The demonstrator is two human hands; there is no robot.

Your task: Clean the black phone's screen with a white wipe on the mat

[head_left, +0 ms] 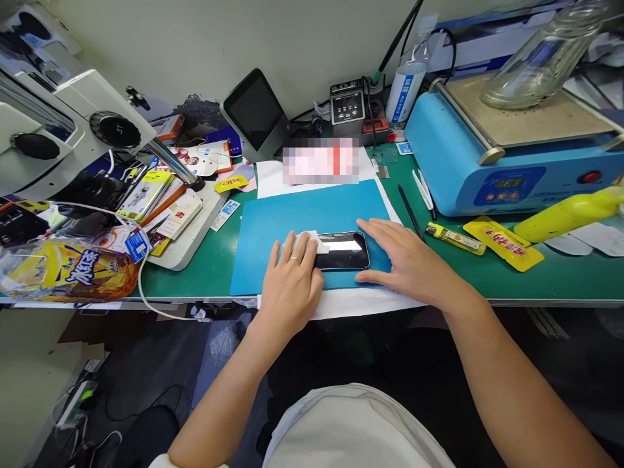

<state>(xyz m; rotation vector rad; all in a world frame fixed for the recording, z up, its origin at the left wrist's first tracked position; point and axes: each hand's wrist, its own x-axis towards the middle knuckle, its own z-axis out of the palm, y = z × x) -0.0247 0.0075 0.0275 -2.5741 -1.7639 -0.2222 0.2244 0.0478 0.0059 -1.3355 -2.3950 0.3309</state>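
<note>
A black smartphone (345, 251) lies screen up on a blue work mat (292, 218) on the green bench. My left hand (291, 281) rests on the phone's left end, its fingers pressing a small white cloth (316, 241) onto the glass. My right hand (407, 259) lies flat with spread fingers against the phone's right end, thumb along its near edge.
A microscope (58, 123) and a heap of packets stand at the left. A blue heating machine (507, 156) with a glass jar fills the right back. A yellow bottle (570, 211), yellow sachet (502, 242), lighter (455, 238) and tweezers (423, 190) lie to the right.
</note>
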